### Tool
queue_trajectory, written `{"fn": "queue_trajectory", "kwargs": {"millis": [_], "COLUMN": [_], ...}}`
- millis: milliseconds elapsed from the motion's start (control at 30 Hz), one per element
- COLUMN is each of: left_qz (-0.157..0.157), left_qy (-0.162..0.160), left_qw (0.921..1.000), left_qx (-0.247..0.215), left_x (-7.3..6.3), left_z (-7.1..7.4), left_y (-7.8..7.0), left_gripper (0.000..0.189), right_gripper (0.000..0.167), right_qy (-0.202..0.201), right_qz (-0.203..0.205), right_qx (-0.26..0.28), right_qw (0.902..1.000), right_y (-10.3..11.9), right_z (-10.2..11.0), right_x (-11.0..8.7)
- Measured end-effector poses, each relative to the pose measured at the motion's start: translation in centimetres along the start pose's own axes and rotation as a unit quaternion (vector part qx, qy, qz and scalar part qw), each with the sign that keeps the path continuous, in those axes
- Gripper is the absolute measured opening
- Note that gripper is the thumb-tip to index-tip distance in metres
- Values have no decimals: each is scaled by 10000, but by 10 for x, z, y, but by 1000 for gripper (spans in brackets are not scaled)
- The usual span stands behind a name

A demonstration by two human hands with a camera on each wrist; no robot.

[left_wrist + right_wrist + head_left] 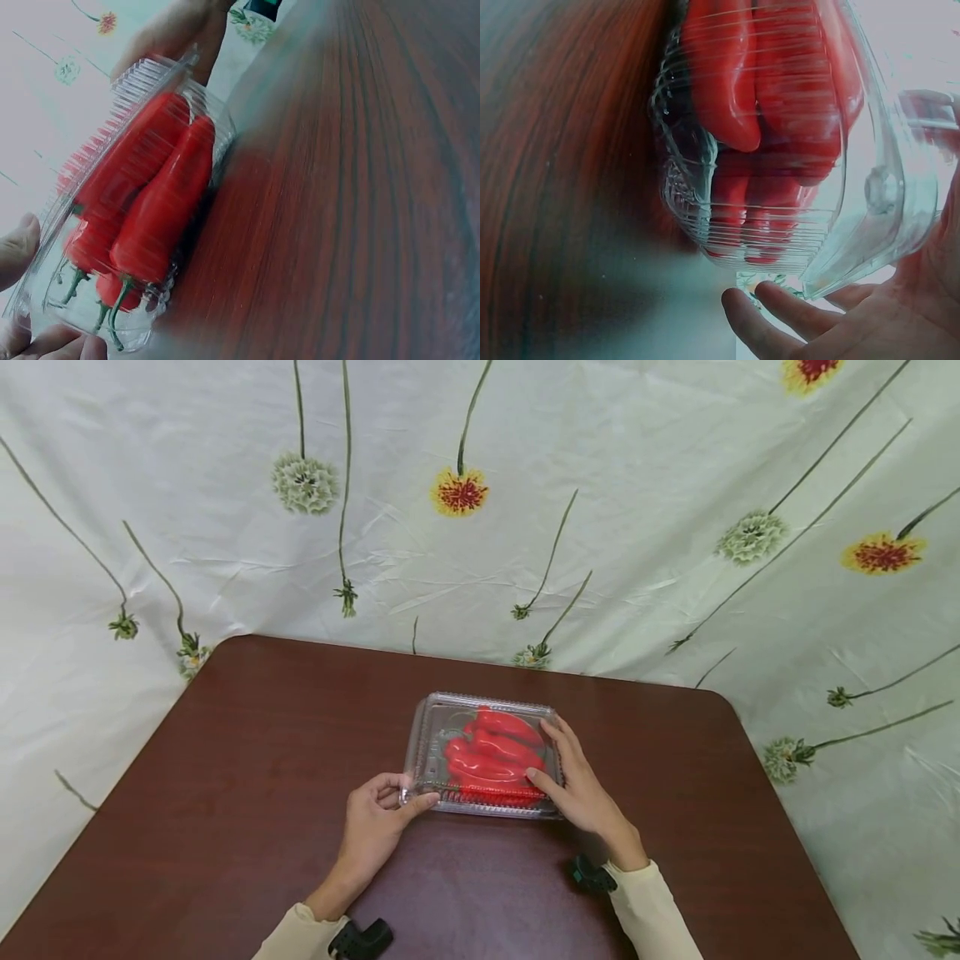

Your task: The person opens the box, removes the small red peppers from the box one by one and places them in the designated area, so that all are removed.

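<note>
A clear plastic clamshell container (433, 752) lies on the table, its lid down over several red peppers (501, 747) with green stems. At its near left corner my left hand (372, 827) pinches the rim, thumb on top and fingers curled beneath. My right hand (583, 789) lies along the right side, its thumb on the lid and its fingers extended by the edge. In the right wrist view the right fingers (799, 315) are loosely bent beside the container's end wall. The left wrist view shows the peppers' stems (116, 315) toward the left hand.
The dark red-brown wooden table (285, 727) has rounded far corners. Behind it hangs a pale cloth (397, 535) printed with flowers and stems. Each wrist wears a black band with a device (362, 939) on it.
</note>
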State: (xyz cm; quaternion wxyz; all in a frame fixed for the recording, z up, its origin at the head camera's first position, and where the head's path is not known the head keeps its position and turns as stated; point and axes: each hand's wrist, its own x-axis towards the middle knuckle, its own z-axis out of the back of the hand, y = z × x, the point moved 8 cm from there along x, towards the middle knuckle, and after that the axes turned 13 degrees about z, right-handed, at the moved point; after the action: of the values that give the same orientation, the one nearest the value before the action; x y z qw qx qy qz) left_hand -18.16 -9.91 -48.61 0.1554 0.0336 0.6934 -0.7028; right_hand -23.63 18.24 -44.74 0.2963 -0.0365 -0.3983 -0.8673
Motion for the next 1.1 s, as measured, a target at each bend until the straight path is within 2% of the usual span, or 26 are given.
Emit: {"fn": "queue_trajectory", "kwargs": {"millis": [200, 333, 433, 533, 700, 767, 967, 1100], "left_qz": [-139, -213, -186, -303, -673, -791, -1039, -1150], "left_qy": [-116, -21, 237, 659, 1498, 1736, 2096, 2198], "left_qw": [9998, 9994, 9991, 9966, 9855, 9806, 9702, 9648], "left_qx": [88, 254, 299, 398, 436, 440, 640, 872], "left_x": [-3, -3, 0, 1, 2, 3, 6, 11], "left_z": [1, 1, 2, 2, 2, 3, 5, 6], "left_y": [-3, -7, -7, -7, -11, -11, -10, -12], "left_gripper": [30, 30, 30, 28, 27, 25, 23, 33], "right_gripper": [79, 79, 79, 78, 79, 78, 78, 78], "right_qy": [28, 13, 26, 55, 93, 103, 152, 163], "right_qz": [-6, 27, 30, -17, -76, -73, -108, -89], "right_qx": [37, 79, 106, 116, 123, 127, 173, 191], "right_qw": [10000, 10000, 9999, 9999, 9999, 9998, 9997, 9996], "right_y": [-1, -1, -1, -1, -2, -2, -3, -3], "right_z": [0, 1, 2, 3, 3, 3, 1, 2], "right_x": [2, 3, 3, 1, -1, -1, -2, -1]}}
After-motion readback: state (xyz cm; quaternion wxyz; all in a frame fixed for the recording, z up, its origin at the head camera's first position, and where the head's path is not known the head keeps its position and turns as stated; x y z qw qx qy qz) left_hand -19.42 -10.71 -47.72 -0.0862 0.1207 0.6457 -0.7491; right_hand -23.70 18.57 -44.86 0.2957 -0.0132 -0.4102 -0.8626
